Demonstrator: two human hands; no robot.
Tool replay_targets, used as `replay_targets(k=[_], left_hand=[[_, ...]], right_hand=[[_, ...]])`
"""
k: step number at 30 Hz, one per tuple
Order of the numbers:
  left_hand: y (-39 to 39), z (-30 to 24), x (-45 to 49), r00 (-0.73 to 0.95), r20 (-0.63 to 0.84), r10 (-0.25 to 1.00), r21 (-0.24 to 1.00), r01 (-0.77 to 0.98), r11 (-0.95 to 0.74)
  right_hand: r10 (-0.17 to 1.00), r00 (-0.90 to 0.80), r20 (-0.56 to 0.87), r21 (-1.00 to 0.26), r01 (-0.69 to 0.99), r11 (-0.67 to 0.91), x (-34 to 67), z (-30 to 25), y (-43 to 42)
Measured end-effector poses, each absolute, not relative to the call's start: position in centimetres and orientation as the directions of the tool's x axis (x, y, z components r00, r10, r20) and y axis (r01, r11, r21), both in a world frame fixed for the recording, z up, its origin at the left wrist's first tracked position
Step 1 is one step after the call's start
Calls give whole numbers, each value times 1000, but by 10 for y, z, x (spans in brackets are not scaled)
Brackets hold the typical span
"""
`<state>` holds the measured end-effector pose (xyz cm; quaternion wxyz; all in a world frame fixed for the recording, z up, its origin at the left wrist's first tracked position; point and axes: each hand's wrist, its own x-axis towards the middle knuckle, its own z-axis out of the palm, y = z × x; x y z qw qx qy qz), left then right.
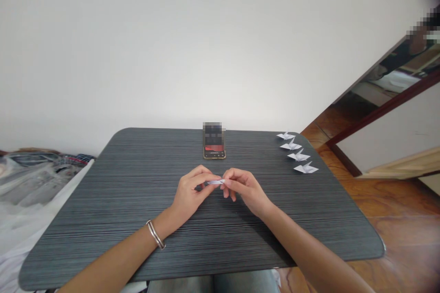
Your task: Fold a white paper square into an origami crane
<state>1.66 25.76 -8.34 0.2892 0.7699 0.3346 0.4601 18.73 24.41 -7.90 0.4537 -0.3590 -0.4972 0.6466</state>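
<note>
A small piece of folded white paper is held between my two hands, above the middle of the dark table. My left hand pinches its left end between thumb and fingers. On the other end, the thumb and index finger of my right hand grip the paper, with the remaining fingers curled below. The fingertips cover part of the paper, so its full shape is hidden. Several white paper cranes stand in a slanting row at the table's far right.
A phone leans upright near the table's back edge, close to the white wall. The dark striped table has rounded corners. Bags and cloth lie beyond its left side; wooden floor and a mirror are at right.
</note>
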Motion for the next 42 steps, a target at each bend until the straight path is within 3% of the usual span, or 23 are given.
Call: replay_targets(k=[2, 4, 7, 10, 14, 24, 42], left_hand=[[257, -82, 18, 346, 515, 784, 758, 244, -605], [257, -82, 18, 340, 516, 786, 761, 240, -603], [256, -80, 20, 337, 514, 789, 765, 235, -599], [256, -78, 20, 338, 514, 788, 769, 227, -598], [255, -78, 19, 333, 515, 789, 770, 224, -597], [255, -77, 20, 338, 510, 791, 772, 226, -594], [255, -79, 19, 345, 486, 803, 793, 214, -571]], right_hand=[[950, -312, 1, -972, -223, -73, 187, -80, 243], [975, -208, 78, -988, -144, 49, 187, -80, 241], [922, -43, 385, -913, 129, 387, 188, -80, 237], [801, -77, 593, -759, 279, 589, 190, -78, 235], [708, -124, 696, -643, 331, 690, 190, -79, 234], [673, -119, 730, -591, 386, 709, 188, -78, 234], [775, -144, 615, -701, 350, 621, 189, -79, 237]])
